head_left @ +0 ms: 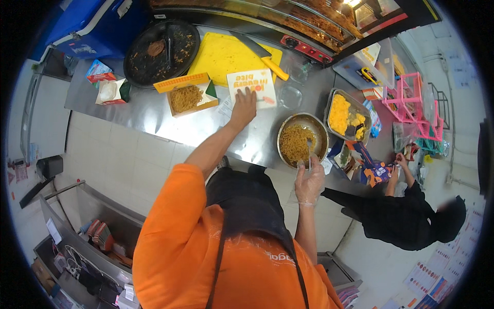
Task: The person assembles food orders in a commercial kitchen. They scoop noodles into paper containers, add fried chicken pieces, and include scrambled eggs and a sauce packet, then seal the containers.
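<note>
My bare left hand (pixel 244 107) lies on the lid of a closed white takeaway box (pixel 264 91), fingers stretched out. Left of it stands an open takeaway box (pixel 163 85) with brown noodles (pixel 186 98) in it. My right hand (pixel 310 184), in a clear plastic glove, is closed around a fork (pixel 309 148). The fork's tines reach into more noodles (pixel 294 145) in a round metal bowl (pixel 322 135) at the table's near edge. Beside the bowl, a metal tray (pixel 330 103) holds yellow food that looks like scrambled egg (pixel 339 114).
A yellow-handled knife (pixel 268 63) lies on a yellow cutting board (pixel 216 54). Near it are a round black pan (pixel 135 61), a blue cooler (pixel 92 31) and a glass-fronted warmer (pixel 309 20). Pink racks (pixel 411 98) stand right. A person in black (pixel 396 219) handles packaging there.
</note>
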